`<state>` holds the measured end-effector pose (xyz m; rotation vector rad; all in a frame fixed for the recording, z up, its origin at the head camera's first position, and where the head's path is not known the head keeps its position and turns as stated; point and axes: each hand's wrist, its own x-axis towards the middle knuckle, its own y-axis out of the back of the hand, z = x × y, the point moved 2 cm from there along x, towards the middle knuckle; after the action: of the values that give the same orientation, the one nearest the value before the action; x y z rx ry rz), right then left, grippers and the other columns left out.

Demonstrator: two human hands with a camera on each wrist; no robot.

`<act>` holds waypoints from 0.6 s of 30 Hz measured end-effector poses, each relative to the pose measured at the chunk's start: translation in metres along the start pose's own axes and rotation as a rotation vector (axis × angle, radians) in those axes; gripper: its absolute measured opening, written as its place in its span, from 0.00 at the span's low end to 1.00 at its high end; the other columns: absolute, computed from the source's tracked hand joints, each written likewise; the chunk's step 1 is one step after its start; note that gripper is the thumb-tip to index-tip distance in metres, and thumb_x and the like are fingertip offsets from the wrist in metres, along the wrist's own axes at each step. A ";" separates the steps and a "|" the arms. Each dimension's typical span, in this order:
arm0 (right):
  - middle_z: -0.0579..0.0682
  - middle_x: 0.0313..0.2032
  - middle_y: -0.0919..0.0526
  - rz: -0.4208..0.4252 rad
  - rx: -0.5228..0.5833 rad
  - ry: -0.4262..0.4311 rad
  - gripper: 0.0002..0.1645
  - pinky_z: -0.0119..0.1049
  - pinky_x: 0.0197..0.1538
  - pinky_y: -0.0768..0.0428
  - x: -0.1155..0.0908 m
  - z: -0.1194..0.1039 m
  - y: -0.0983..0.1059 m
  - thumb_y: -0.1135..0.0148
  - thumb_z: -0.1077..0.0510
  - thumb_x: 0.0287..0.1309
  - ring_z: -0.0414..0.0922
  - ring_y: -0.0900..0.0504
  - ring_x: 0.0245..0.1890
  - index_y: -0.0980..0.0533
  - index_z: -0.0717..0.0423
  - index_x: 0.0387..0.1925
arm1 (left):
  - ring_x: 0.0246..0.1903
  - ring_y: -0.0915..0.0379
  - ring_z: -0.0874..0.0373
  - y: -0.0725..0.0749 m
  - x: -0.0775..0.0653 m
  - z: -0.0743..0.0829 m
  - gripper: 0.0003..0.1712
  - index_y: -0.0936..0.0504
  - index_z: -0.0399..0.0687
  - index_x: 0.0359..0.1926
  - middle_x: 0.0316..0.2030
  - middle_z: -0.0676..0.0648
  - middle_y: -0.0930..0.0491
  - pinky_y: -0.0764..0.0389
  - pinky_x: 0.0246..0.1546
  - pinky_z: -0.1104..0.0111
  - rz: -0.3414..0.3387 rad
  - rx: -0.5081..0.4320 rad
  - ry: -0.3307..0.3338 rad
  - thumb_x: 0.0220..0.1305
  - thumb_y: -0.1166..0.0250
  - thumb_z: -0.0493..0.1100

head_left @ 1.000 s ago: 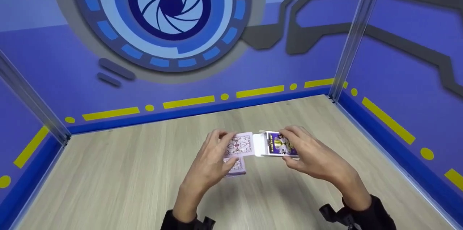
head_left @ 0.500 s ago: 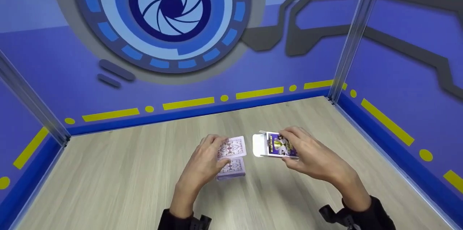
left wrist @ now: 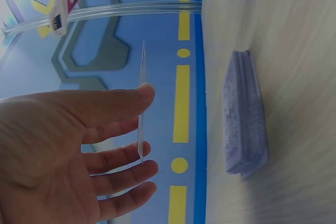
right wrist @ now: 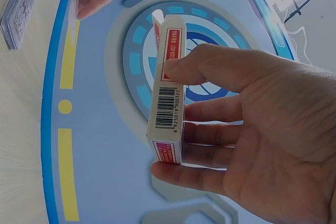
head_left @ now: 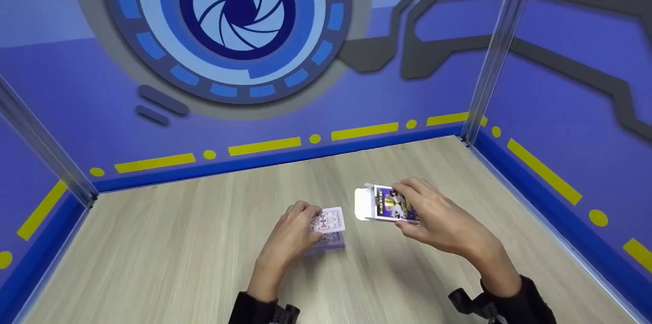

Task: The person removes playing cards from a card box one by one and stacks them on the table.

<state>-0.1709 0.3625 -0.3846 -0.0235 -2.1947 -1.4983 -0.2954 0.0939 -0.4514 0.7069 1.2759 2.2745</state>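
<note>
Between thumb and fingers my left hand (head_left: 290, 232) pinches a thin playing card (head_left: 328, 219), its patterned back facing up; the left wrist view shows the card (left wrist: 142, 103) edge-on. Below it a deck of cards (left wrist: 244, 114) lies on the table, apart from the held card, and in the head view the left hand partly covers the deck (head_left: 333, 243). Over to the right, my right hand (head_left: 438, 214) grips a card box (head_left: 391, 203) by its long sides, with its white flap (head_left: 363, 204) open toward the left hand. A barcode (right wrist: 168, 107) shows on the box's narrow side.
The wood-grain table (head_left: 193, 242) carries the deck. Blue printed panels (head_left: 285, 110) with yellow dashes enclose it at the back and both sides, joined by clear corner posts (head_left: 501, 54).
My left hand has drawn the card leftward, away from the box flap, and then toward me until it overlaps the deck in the head view. The right hand and box have barely moved.
</note>
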 end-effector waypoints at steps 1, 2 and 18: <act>0.54 0.60 0.25 0.005 -0.002 0.006 0.37 0.41 0.49 0.20 0.000 0.000 0.000 0.26 0.57 0.59 0.44 0.25 0.53 0.29 0.63 0.67 | 0.53 0.24 0.47 -0.002 0.000 -0.001 0.27 0.18 0.37 0.58 0.53 0.40 0.21 0.23 0.56 0.51 -0.009 0.002 0.000 0.59 0.23 0.38; 0.54 0.59 0.25 0.010 -0.004 0.013 0.37 0.41 0.49 0.20 0.000 0.000 0.000 0.26 0.57 0.58 0.44 0.25 0.52 0.29 0.62 0.66 | 0.53 0.24 0.46 -0.004 0.001 -0.001 0.26 0.18 0.37 0.58 0.53 0.40 0.21 0.23 0.56 0.51 -0.018 0.005 0.000 0.59 0.24 0.38; 0.53 0.58 0.25 0.019 -0.001 0.025 0.36 0.39 0.47 0.19 -0.001 0.000 0.002 0.26 0.57 0.58 0.43 0.25 0.51 0.28 0.62 0.65 | 0.49 0.24 0.46 -0.025 0.003 -0.014 0.18 0.15 0.38 0.49 0.48 0.41 0.21 0.22 0.53 0.51 -0.094 0.008 0.043 0.57 0.24 0.35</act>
<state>-0.1692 0.3631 -0.3835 -0.0255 -2.1680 -1.4818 -0.3033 0.0982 -0.4787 0.5913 1.3112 2.2211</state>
